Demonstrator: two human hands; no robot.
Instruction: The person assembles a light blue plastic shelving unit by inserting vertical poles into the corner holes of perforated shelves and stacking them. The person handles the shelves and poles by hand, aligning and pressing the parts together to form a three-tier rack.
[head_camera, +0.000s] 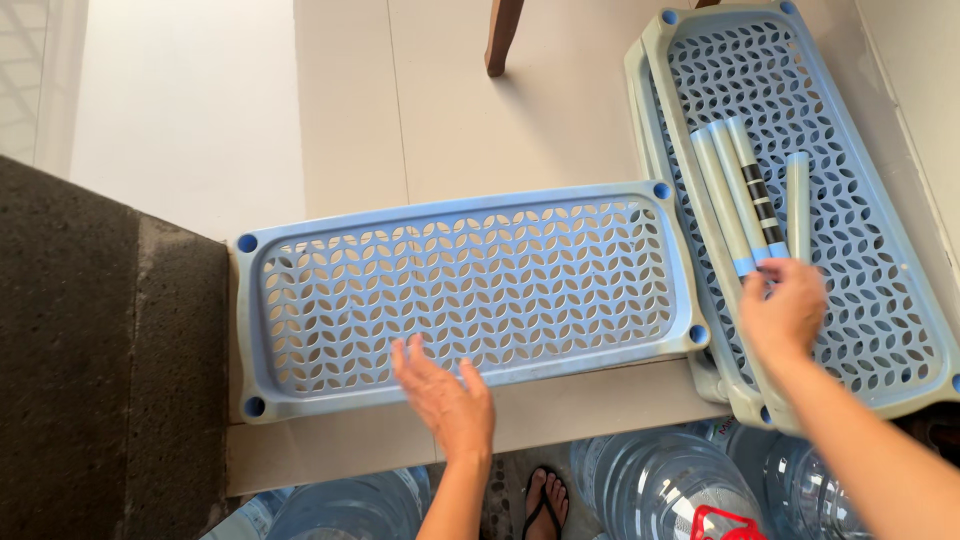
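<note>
Left hand, fingers spread flat, rests on the near rim of the blue perforated shelf tray lying on the ledge. Right of that tray, the right hand pinches the ends of pale tubes lying in the stacked trays.

Pale tiled ledge carries a blue perforated shelf tray lying flat, long side across. Just right of the tray, touching its corner, a stack of similar trays lies angled. A brown wooden leg stands beyond the tray.
</note>
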